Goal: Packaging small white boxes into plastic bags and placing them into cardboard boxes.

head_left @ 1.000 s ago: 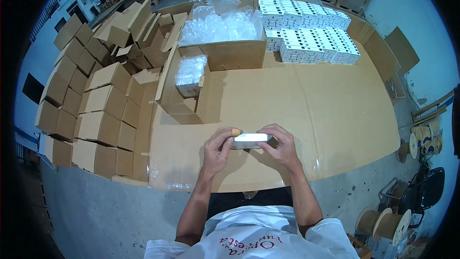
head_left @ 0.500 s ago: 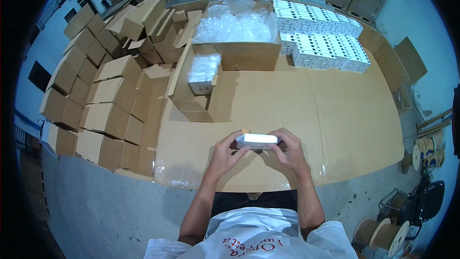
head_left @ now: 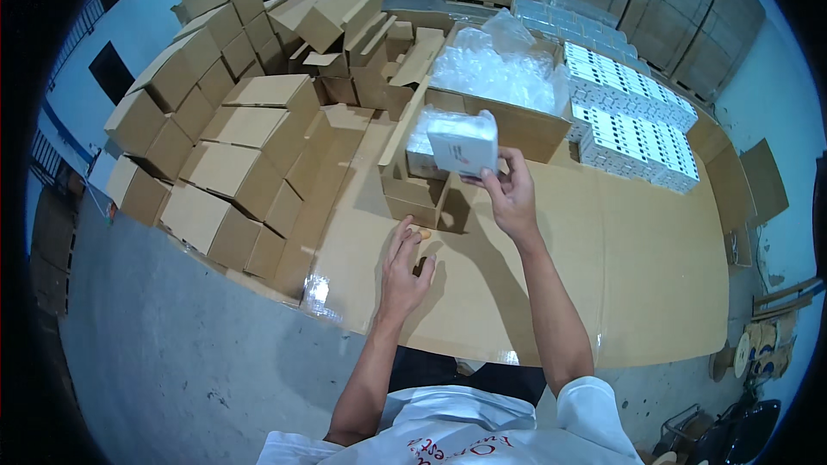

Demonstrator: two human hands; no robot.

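My right hand (head_left: 511, 194) holds a small white plastic-wrapped box (head_left: 463, 143) up over an open brown carton (head_left: 415, 194) that has more wrapped white boxes inside. My left hand (head_left: 405, 269) hovers open just above the cardboard-covered table (head_left: 620, 275), close to the carton's near corner, holding nothing. Both forearms come in from the lower edge.
A larger open carton full of clear plastic bags (head_left: 504, 77) stands behind the small one. Stacks of white boxes (head_left: 637, 125) fill the back right. Many closed and folded brown cartons (head_left: 224, 146) are piled at the left. Grey floor lies below left.
Both hands held the white box near my body before. Now the right hand alone has carried it forward over the open carton, and the left hand has let go.
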